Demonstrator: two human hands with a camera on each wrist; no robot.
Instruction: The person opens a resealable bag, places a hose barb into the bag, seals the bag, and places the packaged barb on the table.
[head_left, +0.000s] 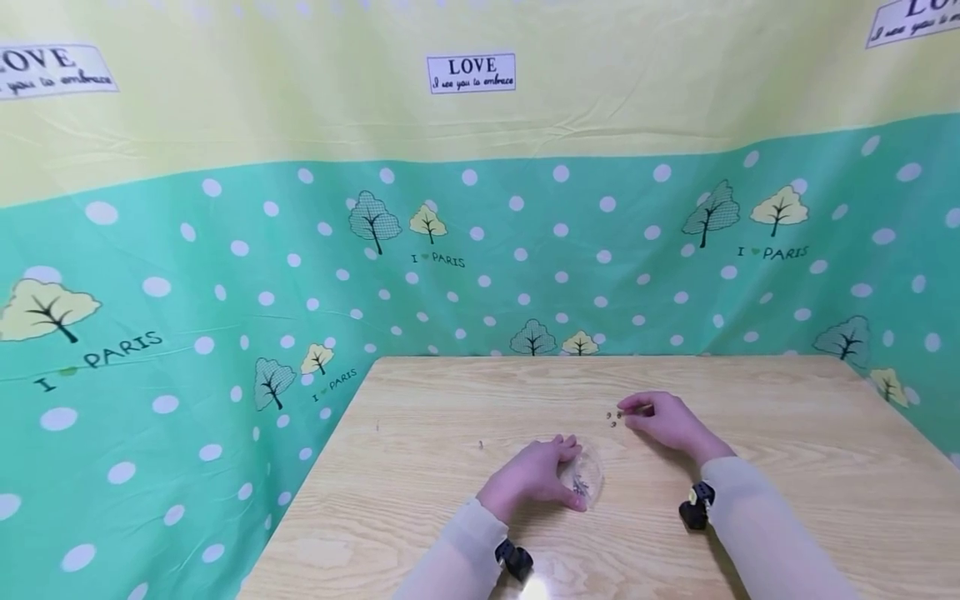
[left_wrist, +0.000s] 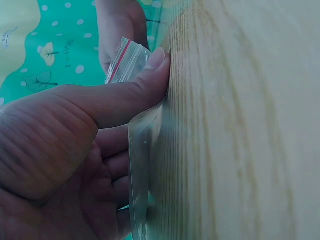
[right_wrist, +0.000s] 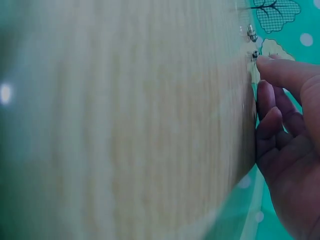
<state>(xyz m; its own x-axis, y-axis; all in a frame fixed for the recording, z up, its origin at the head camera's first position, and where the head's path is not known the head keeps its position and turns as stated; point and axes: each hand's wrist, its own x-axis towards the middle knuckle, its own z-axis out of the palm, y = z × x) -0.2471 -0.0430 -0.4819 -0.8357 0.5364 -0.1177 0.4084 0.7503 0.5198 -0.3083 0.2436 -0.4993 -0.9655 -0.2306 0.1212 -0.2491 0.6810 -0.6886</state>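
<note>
left hand: the left hand [head_left: 532, 475] is spread across the clear zip-seal bag [head_left: 594, 467], thumb at the near edge, fingers reaching the far side, bearing on the plastic rather than clenched.
bag: lies on the wooden table [head_left: 810, 467] under that hand, bagged fasteners [head_left: 580, 486] bunched inside; whether the seal is open cannot be told. if it is, a tug or tilt could spill them.
right hand: the right hand [head_left: 666, 421] has thumb and forefinger nearly together at one of the loose metal fasteners [head_left: 612, 424]; whether it is pinched cannot be told.
loose fasteners: a small cluster beside those fingertips, beyond the bag. so tiny that an off-centre pinch might flick one away, or a knuckle scatter its neighbours.
stray piece: the stray piece [head_left: 481, 445] sits apart, past the left hand; a sweep of that forearm could knock it, or it may be overlooked.
</note>
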